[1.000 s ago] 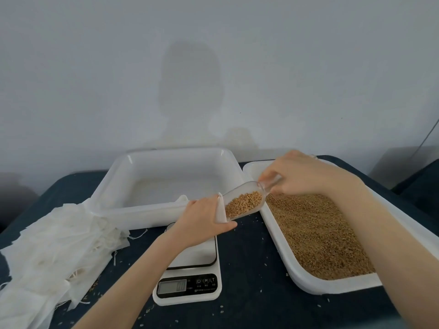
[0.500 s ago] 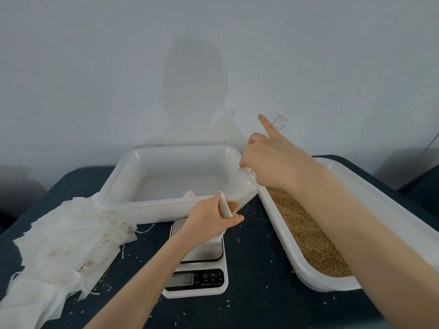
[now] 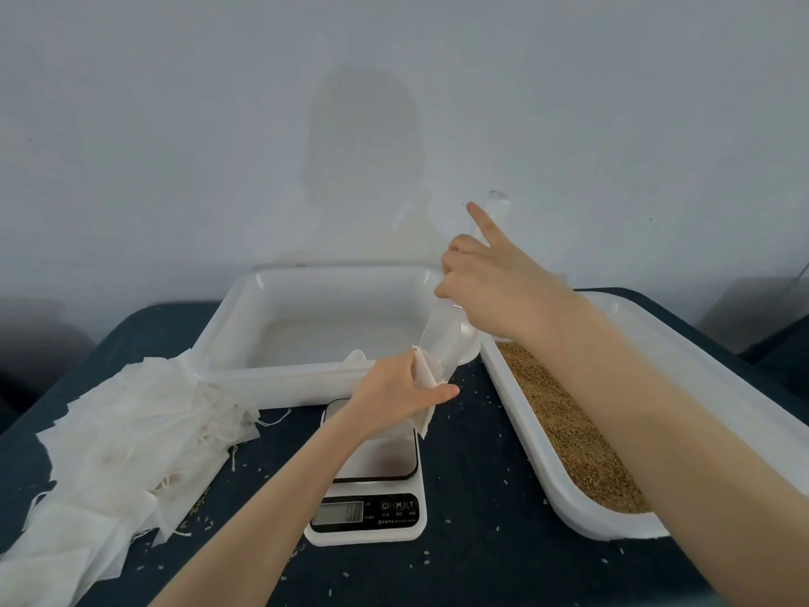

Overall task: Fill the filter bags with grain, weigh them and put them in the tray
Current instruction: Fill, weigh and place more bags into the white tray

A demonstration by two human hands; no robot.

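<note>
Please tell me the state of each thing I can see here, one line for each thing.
left hand: grips filter bag.
right hand: holds scoop.
scoop: tipped steeply, mouth in bag.
filter bag: held open above scale.
scale: on, digits unreadable.
empty tray: holds no bags.
grain tray: holds grain.
spare bags: piled flat.

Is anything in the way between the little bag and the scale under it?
No, nothing visible is. The left hand holds the white filter bag just above the white kitchen scale, and the scale's bare platform lies below it.
</note>
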